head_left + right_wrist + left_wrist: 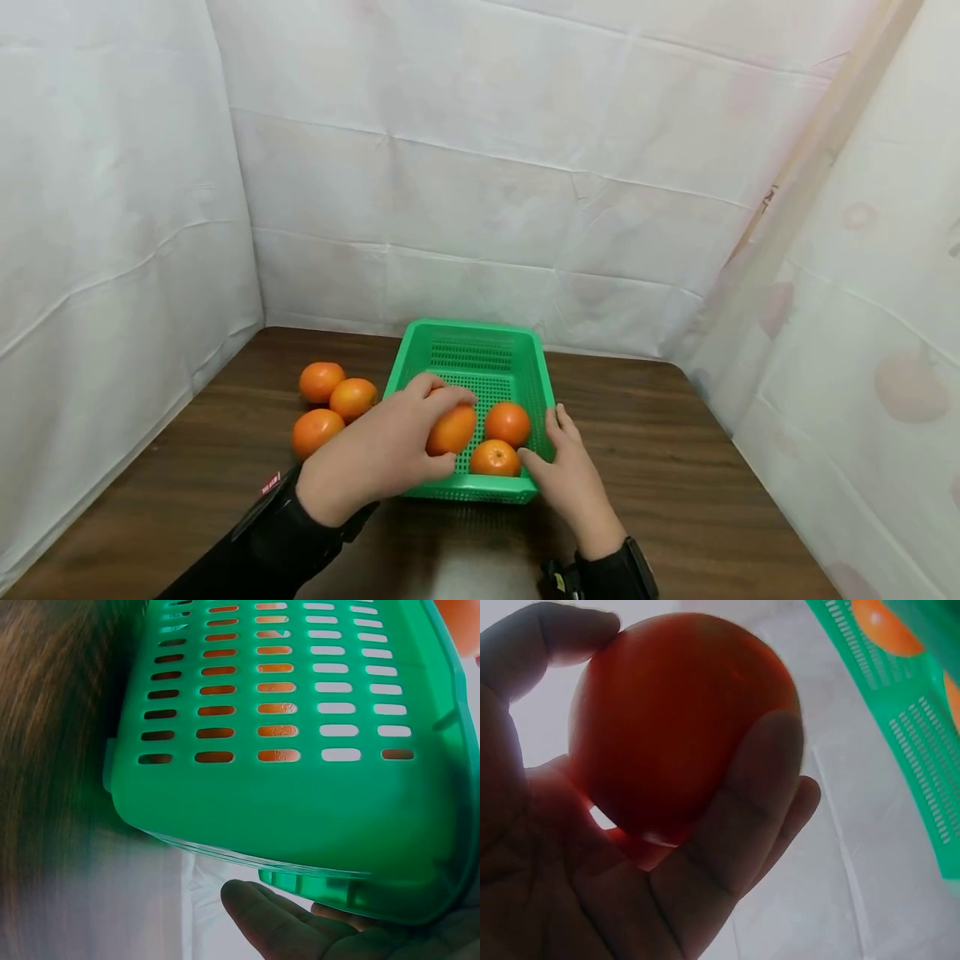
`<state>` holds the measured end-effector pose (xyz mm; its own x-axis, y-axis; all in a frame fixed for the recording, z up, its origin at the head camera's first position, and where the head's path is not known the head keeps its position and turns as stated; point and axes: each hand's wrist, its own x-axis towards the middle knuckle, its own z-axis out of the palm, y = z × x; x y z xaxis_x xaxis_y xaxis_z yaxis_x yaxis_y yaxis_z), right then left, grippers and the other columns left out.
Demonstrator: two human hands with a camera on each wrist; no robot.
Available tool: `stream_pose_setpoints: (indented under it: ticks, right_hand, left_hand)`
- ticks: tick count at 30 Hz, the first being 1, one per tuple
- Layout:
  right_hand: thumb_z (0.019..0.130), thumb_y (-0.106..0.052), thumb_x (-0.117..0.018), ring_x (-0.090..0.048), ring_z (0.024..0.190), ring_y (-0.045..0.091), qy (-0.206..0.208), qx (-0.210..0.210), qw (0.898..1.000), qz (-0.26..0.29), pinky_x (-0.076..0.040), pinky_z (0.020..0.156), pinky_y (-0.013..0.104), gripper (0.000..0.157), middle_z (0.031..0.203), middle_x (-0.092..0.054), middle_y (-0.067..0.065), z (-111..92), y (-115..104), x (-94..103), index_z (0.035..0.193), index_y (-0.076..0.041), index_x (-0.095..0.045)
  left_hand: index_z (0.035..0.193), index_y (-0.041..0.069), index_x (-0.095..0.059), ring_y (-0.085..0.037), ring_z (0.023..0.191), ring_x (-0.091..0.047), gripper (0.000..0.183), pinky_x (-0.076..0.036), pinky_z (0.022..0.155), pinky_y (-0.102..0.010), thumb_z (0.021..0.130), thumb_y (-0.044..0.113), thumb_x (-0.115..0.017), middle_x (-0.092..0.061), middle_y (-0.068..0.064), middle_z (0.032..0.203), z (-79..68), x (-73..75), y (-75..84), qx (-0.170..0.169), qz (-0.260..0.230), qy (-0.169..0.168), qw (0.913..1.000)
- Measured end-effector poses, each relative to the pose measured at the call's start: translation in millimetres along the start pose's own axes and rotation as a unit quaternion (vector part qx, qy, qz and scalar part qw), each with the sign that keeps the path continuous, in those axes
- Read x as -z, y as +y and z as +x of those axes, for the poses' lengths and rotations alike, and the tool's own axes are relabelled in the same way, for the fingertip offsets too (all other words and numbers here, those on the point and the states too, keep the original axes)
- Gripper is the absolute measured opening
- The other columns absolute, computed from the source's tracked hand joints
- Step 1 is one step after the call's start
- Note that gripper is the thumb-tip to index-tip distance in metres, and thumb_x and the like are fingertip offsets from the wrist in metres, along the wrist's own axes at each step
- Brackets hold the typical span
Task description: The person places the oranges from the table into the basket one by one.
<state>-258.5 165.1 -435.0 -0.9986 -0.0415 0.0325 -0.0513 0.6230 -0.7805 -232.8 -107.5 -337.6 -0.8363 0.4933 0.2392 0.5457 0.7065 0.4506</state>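
Observation:
My left hand (401, 437) holds an orange (452, 429) over the left part of the green basket (546, 379). In the left wrist view the thumb and fingers curl round this orange (675, 712). Two more oranges sit inside the basket toward its near right corner, one orange (507, 423) behind the other orange (495, 457). My right hand (572, 479) grips the basket at that corner, thumb at the near rim and fingers along the outside of the right wall. The right wrist view has its fingers (277, 922) close against the slotted green wall (247, 795).
Three oranges (318, 432) lie grouped on the dark wooden table (660, 467) left of the basket, partly beside my left forearm. White sheets (480, 167) hang behind the table and at both sides.

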Motion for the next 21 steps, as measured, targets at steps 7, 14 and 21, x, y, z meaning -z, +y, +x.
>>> stream_pose_setpoints:
  ticks: [7,14,21]
  right_hand:
    - [0.103,-0.036,-0.066,-0.021,0.162,0.046,0.000,0.006,1.000,0.005,-0.032,0.122,0.070,0.082,0.180,-0.010,0.014,-0.8,-2.5,-6.7,0.168,-0.006,-0.026]
    - [0.103,-0.036,-0.066,-0.022,0.162,0.045,0.004,0.004,1.000,0.004,-0.033,0.122,0.070,0.081,0.180,-0.011,0.012,0.2,-5.5,-7.2,0.168,-0.008,-0.027]
    - [0.103,-0.035,-0.065,-0.021,0.163,0.045,0.000,0.004,1.000,0.008,-0.033,0.122,0.070,0.080,0.180,-0.011,0.013,-3.0,-4.7,-7.0,0.168,-0.008,-0.027]
  left_hand:
    - [0.141,0.028,-0.061,-0.010,0.088,-0.058,0.064,-0.052,0.072,-0.024,0.081,0.011,-0.075,-0.054,0.001,0.131,-4.5,-1.1,-5.5,-0.001,0.009,-0.015,0.9998]
    - [0.140,0.029,-0.060,-0.010,0.086,-0.058,0.062,-0.052,0.072,-0.027,0.082,0.017,-0.080,-0.056,0.001,0.126,-4.4,1.0,-3.4,0.025,0.016,-0.023,0.9993]
    - [0.132,0.028,-0.058,-0.013,0.076,-0.056,0.057,-0.050,0.069,-0.030,0.083,0.031,-0.088,-0.057,-0.001,0.109,-5.5,1.8,-4.7,0.049,0.044,-0.030,0.9974]
